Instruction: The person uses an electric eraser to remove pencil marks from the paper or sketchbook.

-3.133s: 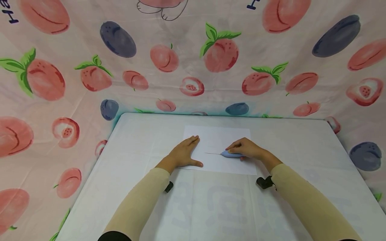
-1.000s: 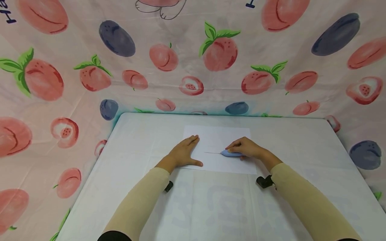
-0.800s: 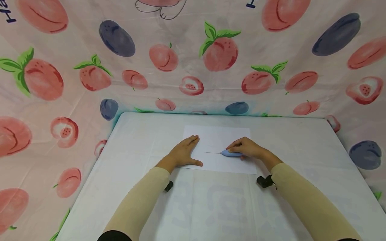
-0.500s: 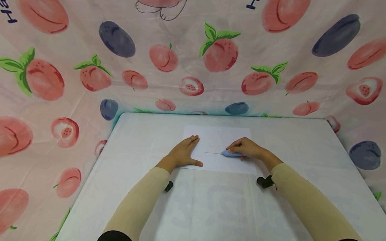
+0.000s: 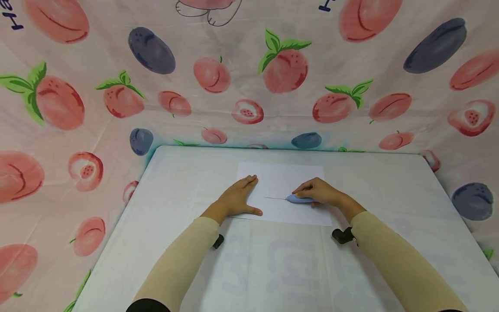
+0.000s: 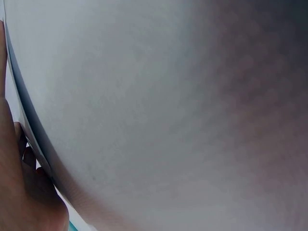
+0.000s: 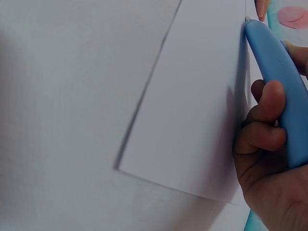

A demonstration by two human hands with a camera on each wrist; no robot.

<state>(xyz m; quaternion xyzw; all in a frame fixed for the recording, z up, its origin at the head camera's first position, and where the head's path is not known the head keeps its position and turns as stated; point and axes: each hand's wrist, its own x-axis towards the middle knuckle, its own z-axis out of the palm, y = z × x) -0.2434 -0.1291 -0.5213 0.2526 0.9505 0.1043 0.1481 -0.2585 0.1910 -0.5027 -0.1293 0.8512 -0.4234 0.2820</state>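
Observation:
A white sheet of paper (image 5: pixel 280 177) lies on the table, with a thin dark line (image 5: pixel 273 198) across its middle. My left hand (image 5: pixel 239 197) rests on the sheet's left side, thumb spread from the straight fingers; part of that hand (image 6: pixel 29 192) shows at the left edge of the left wrist view. My right hand (image 5: pixel 317 191) grips a blue pen-shaped tool (image 7: pixel 272 53) with a small pale tip. Its tip is at the line's right end on the paper. Curled fingers (image 7: pixel 262 134) wrap one side of the tool, and the thumb presses near a yellowish spot on the other.
The white-covered table (image 5: pixel 288 268) extends around the sheet. Behind and beside it hangs a pink cloth (image 5: pixel 234 43) printed with fruit. Small black devices, one at the left wrist (image 5: pixel 218 242) and another at the right wrist (image 5: pixel 343 236), sit under the sleeves.
Both hands and the paper stay almost in place. The tool has shifted at most very slightly to the right; the line looks the same.

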